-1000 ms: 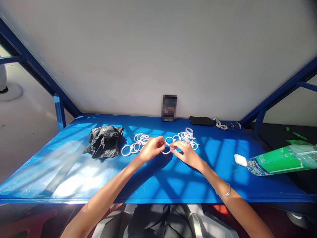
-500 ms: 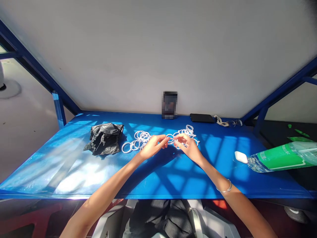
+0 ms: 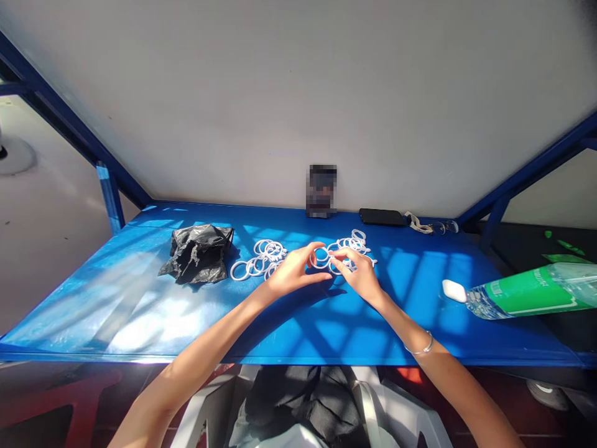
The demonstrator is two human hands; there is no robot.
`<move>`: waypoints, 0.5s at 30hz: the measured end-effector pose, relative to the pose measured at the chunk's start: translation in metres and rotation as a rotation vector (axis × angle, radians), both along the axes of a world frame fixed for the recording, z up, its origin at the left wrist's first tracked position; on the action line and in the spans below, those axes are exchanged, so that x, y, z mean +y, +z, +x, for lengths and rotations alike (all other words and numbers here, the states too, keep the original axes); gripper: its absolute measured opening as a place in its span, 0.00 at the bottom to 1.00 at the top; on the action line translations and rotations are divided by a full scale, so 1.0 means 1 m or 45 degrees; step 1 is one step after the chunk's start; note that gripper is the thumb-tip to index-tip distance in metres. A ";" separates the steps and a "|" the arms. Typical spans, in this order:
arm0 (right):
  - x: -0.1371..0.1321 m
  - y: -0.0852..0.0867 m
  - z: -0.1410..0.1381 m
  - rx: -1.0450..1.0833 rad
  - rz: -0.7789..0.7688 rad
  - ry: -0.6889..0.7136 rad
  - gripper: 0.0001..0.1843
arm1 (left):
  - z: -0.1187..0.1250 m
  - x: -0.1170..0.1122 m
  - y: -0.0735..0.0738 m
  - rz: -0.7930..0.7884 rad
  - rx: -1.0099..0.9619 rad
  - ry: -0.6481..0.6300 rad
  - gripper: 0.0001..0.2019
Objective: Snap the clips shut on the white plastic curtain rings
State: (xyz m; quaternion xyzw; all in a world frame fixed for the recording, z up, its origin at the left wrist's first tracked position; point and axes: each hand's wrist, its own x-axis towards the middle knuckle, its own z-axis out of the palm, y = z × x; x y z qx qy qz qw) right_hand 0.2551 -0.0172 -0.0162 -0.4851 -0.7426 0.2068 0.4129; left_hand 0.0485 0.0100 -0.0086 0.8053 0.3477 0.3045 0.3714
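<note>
Over the blue tabletop, my right hand (image 3: 357, 274) pinches a white plastic ring (image 3: 313, 264) at its right edge. My left hand (image 3: 293, 270) is open, its thumb spread from the fingers around the left side of that ring; whether a fingertip touches it I cannot tell. To the left lies a loose pile of white rings (image 3: 240, 270), partly behind my left hand. Another pile of white rings (image 3: 358, 236) is behind my right hand, some of it hidden by the fingers. Small knobs stick out from several rings.
A crumpled black plastic bag (image 3: 200, 252) sits left on the blue table (image 3: 298, 339). Along the back are a blurred upright dark object (image 3: 321, 191), a black phone (image 3: 382, 216) and glasses (image 3: 438, 228). At right, a green-labelled bottle (image 3: 527, 291) lies beside a white case (image 3: 454, 290).
My left hand has opened, its thumb and fingers parting from a closed pinch. The ring in my right hand now shows more fully. The whole view has shifted slightly.
</note>
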 end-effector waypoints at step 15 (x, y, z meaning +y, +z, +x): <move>-0.002 0.002 -0.002 -0.004 -0.093 0.027 0.07 | 0.005 -0.001 -0.014 0.120 0.016 0.064 0.26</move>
